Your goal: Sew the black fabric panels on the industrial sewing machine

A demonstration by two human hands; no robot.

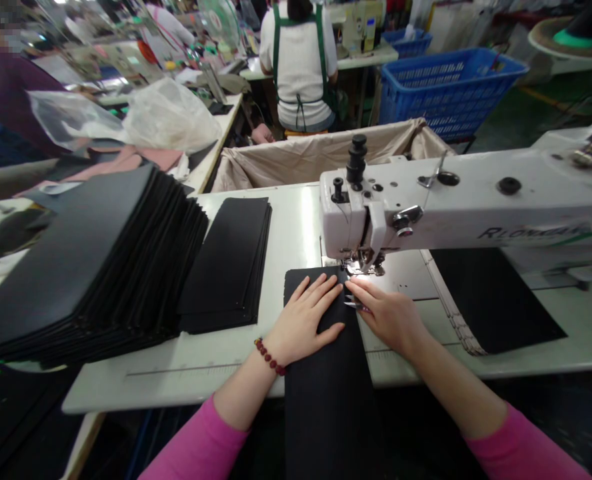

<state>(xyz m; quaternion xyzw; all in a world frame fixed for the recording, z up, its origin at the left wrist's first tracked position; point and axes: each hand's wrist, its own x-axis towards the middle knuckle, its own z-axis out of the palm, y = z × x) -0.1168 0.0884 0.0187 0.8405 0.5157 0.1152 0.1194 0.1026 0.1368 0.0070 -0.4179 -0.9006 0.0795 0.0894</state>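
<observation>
A long black panel (326, 400) lies on the white sewing table and hangs over its front edge. My left hand (309, 320) rests flat on the panel, fingers spread, a red bead bracelet at the wrist. At the panel's right edge, just in front of the needle area, my right hand (389, 317) is closed around small metal snips (355, 304), whose tips point left. Its fingertips touch the panel. The white sewing machine (426, 207) reaches in from the right, with its lit presser foot (360, 265) at the panel's far right corner.
To the left stand a tall stack of black pieces (71, 247) and a lower stack (229, 260). Black pieces (496, 297) lie right, under the machine arm. Behind are a fabric-lined bin (286, 160), a blue basket (446, 93) and a seated person (301, 67).
</observation>
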